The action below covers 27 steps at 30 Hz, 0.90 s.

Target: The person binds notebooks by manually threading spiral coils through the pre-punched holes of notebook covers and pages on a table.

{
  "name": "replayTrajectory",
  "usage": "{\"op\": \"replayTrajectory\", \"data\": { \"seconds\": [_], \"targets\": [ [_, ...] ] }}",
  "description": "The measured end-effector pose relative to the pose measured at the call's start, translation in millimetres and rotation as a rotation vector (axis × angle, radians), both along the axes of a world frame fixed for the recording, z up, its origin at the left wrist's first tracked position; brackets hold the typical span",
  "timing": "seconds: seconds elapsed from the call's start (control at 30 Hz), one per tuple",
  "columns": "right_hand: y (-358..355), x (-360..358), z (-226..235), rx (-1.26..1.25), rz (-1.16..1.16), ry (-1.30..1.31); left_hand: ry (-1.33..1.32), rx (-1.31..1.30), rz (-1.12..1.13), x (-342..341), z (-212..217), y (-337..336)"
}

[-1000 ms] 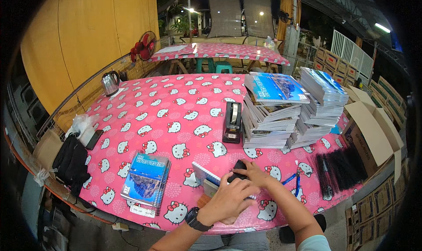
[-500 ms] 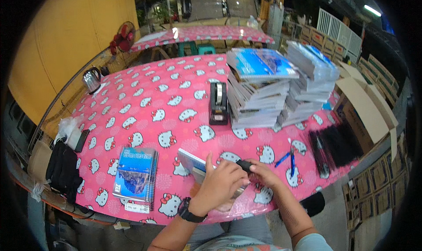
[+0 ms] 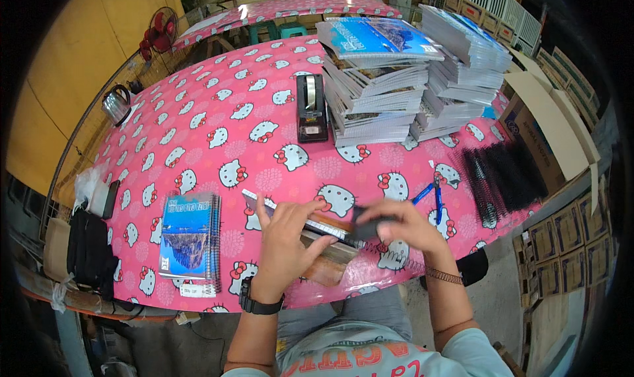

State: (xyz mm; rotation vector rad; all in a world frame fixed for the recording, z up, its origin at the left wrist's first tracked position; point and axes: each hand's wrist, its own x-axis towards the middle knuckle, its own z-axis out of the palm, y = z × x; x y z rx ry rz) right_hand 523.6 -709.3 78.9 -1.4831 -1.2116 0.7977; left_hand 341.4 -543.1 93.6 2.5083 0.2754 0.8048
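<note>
My left hand [image 3: 288, 239] grips a notebook [image 3: 318, 226], its fingers over the cover and its thumb near the bound edge. The notebook is tilted on the table, its loose lower cover [image 3: 325, 261] spreading toward me. A black spiral binding coil [image 3: 413, 263] runs from the notebook's right end under my right wrist and along the forearm. My right hand [image 3: 395, 224], slightly blurred, curls over a small dark block [image 3: 362, 226] at that end; the exact kind of block is unclear. Left of my hands lie spiral-bound notebooks [image 3: 190, 238] with blue covers.
Tall stacks of notebooks [image 3: 380, 80] stand at the back right, beside a black tape dispenser [image 3: 312, 109]. Blue-handled pliers [image 3: 436, 199] and a bundle of black coils [image 3: 498, 179] lie to the right. An open carton [image 3: 538, 136] is beyond them. A black bag [image 3: 92, 248] sits far left.
My view has tipped down. My left hand has opened out along the notebook, and my right hand has shifted over the dark block. The coil along my right forearm now shows clearly.
</note>
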Motion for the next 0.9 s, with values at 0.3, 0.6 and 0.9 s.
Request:
{"op": "replayTrajectory", "data": {
  "seconds": [0.3, 0.6, 0.9],
  "targets": [
    [-1, 8, 14, -0.035, -0.083, -0.105, -0.066, -0.057, -0.035, 3, -16, -8],
    [7, -4, 16, 0.129, 0.071, 0.065, -0.083, -0.07, -0.023, 4, -9, -8],
    [19, -12, 9, 0.205, 0.122, 0.005, -0.511, -0.423, 0.255, -12, -43, 20]
  ]
}}
